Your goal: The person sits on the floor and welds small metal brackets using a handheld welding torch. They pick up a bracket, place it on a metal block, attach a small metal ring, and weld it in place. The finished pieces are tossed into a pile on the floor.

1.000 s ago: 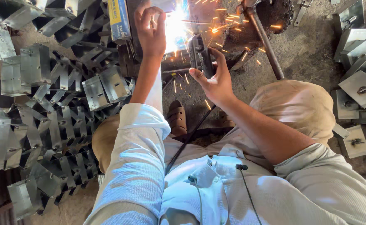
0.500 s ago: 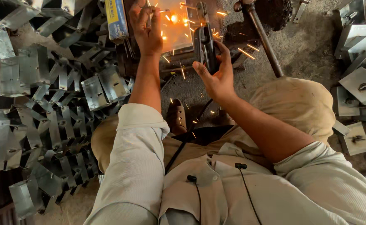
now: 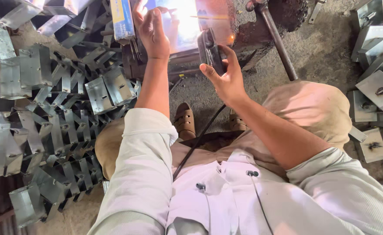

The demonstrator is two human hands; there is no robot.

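Observation:
My left hand (image 3: pixel 150 31) reaches forward and grips the left edge of a shiny metal workpiece (image 3: pixel 187 26), which is washed out by a bright white glare. My right hand (image 3: pixel 226 78) holds a dark welding electrode holder (image 3: pixel 209 48) just right of the glare. A thin rod runs from the holder toward the bright spot. The holder's black cable (image 3: pixel 196 141) trails back between my knees. My sandalled feet (image 3: pixel 185 119) rest on the ground under the work.
Several folded galvanised metal boxes (image 3: pixel 60 117) are heaped on the left. More boxes with welded latches (image 3: pixel 376 89) lie on the dirt floor at the right. A rusty pipe (image 3: pixel 278 41) slants away at the upper right. A blue and yellow packet (image 3: pixel 121 17) stands by the left hand.
The flying orange sparks have stopped and a steady white glare remains at the workpiece. Both hands stay almost in place, the right hand slightly higher.

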